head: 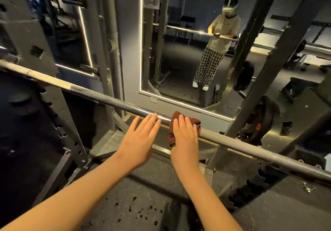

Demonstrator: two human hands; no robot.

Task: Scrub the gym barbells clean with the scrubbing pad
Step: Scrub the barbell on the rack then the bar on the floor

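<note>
As the barbell [100, 96] runs racked across our front from upper left to lower right, the brown scrubbing pad [194, 120] drapes over it. Our right hand [184, 137] presses it down with flat fingers, while our left hand [141, 139], released, touches the bar just beside.

A white headset [229, 6], striped tee [226, 31], checked trousers [208, 65] and white shoes [195, 84] are seen worn in the mirror [179, 60].

Right hand [184, 137] presses brown pad [194, 121] onto barbell [107, 99]
</note>
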